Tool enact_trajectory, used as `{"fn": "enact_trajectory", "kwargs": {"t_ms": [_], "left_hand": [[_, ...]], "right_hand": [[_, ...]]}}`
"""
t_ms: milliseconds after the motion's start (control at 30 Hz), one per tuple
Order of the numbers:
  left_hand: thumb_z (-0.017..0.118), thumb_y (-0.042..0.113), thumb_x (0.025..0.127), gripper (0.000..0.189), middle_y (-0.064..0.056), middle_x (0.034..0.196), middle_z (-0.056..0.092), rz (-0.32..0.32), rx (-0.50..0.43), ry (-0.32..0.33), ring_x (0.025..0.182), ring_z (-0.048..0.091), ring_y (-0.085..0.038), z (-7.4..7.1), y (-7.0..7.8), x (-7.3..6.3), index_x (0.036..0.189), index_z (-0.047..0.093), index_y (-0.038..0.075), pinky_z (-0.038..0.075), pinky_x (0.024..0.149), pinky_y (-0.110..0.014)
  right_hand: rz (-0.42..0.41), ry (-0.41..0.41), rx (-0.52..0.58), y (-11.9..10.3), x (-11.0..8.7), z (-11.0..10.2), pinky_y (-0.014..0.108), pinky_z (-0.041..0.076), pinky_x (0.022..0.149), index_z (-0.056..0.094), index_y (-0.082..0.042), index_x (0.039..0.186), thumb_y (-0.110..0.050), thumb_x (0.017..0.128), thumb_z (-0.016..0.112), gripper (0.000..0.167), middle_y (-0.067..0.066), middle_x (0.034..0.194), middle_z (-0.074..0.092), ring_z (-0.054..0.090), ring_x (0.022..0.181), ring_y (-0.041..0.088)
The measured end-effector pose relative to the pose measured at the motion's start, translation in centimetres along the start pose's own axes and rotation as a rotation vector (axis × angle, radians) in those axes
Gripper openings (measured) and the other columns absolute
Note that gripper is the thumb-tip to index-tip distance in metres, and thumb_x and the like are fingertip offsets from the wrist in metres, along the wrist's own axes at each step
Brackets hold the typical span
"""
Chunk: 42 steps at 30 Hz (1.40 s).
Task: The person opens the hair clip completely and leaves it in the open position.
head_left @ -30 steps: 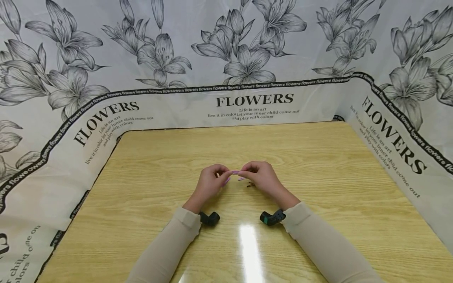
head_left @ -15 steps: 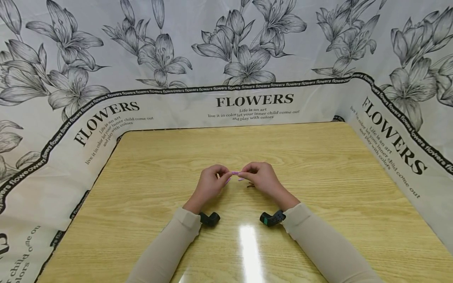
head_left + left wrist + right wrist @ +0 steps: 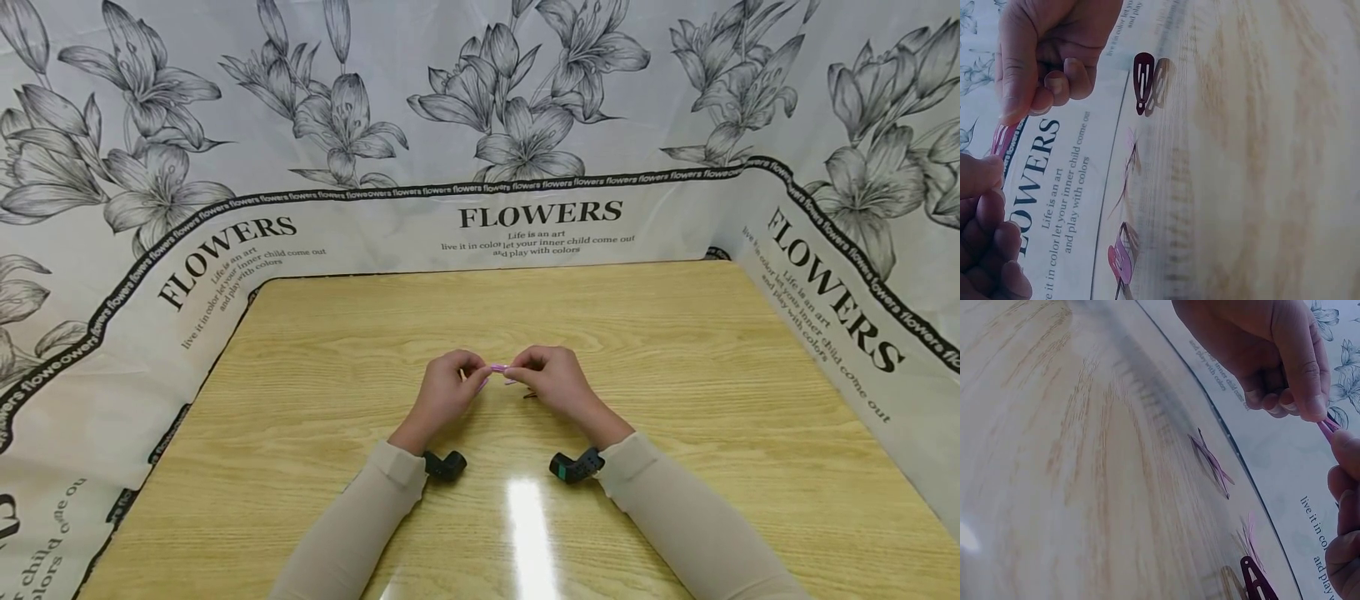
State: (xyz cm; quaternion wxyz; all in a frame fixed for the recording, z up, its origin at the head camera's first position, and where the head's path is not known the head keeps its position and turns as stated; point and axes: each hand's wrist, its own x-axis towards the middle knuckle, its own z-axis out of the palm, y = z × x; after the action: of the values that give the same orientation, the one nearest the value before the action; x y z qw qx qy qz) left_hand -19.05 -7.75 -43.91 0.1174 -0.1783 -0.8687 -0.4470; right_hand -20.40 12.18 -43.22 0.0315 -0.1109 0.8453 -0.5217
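Observation:
Both hands meet above the table, pinching a pink snap hair clip (image 3: 498, 368) between thumbs and fingertips. My left hand (image 3: 446, 385) grips its left end, my right hand (image 3: 557, 381) its right end. In the left wrist view the slotted pink body of the hair clip (image 3: 1001, 139) shows between the two thumbs; the fingertips cover its ends. Beneath the right hand a dark red snap clip (image 3: 1141, 105) lies on the table. Pink clips (image 3: 1124, 259) lie nearer the left hand, some overlapping. In the right wrist view several thin pink clips (image 3: 1212, 462) appear edge-on.
The wood-grain table (image 3: 360, 325) extends around the hands. A white flower-printed cloth (image 3: 375, 233) rises along its back and sides. Black wrist devices (image 3: 446, 465) sit below both wrists. A bright reflection falls on the near tabletop.
Both hands keep their pinch on the hair clip at nearly the same spot. Only slight finger movement and a tiny shift of the head view show.

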Motion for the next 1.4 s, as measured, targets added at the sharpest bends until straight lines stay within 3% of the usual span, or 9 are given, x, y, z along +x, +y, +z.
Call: {"fn": "enact_trajectory", "kwargs": {"t_ms": [400,667,833,1067,1400], "left_hand": [[0.070,0.021,0.090,0.013,0.001,0.073,0.064,0.016,0.025,0.023,0.063,0.050,-0.010,0.1,-0.1,0.0,0.083,0.070,0.010,0.042,0.056,-0.022],[0.069,0.021,0.091,0.014,0.001,0.074,0.064,0.029,0.043,0.031,0.064,0.051,-0.008,0.2,0.0,-0.1,0.083,0.070,0.009,0.043,0.058,-0.022],[0.069,0.020,0.091,0.014,0.000,0.074,0.063,0.044,0.061,0.028,0.064,0.050,-0.008,0.3,0.4,-0.2,0.083,0.070,0.009,0.042,0.058,-0.021],[0.068,0.018,0.091,0.013,-0.002,0.075,0.064,0.080,0.085,0.041,0.065,0.050,-0.009,0.5,0.8,-0.3,0.084,0.071,0.008,0.043,0.059,-0.022],[0.068,0.019,0.091,0.012,-0.002,0.078,0.065,0.068,0.086,0.026,0.067,0.052,-0.009,0.3,0.6,-0.4,0.085,0.071,0.009,0.045,0.062,-0.023]], "right_hand": [[-0.039,0.026,-0.047,0.0,-0.1,0.1,0.028,0.048,0.052,0.073,-0.012,0.083,-0.027,0.085,0.075,0.015,0.012,0.079,0.070,0.057,0.062,0.016],[-0.049,0.047,-0.064,-0.1,-0.2,0.1,0.028,0.047,0.052,0.074,-0.014,0.081,-0.027,0.085,0.075,0.013,0.006,0.075,0.069,0.056,0.062,0.015],[-0.041,0.060,-0.058,0.0,-0.2,0.0,0.029,0.050,0.053,0.073,-0.014,0.080,-0.028,0.085,0.075,0.014,0.007,0.077,0.070,0.058,0.062,0.018],[-0.032,0.053,-0.016,0.2,0.0,-0.3,0.036,0.055,0.056,0.073,-0.015,0.082,-0.030,0.085,0.075,0.015,0.013,0.082,0.070,0.062,0.066,0.032],[-0.041,0.054,-0.021,0.3,-0.1,-0.2,0.032,0.053,0.055,0.075,-0.015,0.084,-0.030,0.086,0.074,0.015,0.010,0.083,0.071,0.062,0.067,0.031]]}}
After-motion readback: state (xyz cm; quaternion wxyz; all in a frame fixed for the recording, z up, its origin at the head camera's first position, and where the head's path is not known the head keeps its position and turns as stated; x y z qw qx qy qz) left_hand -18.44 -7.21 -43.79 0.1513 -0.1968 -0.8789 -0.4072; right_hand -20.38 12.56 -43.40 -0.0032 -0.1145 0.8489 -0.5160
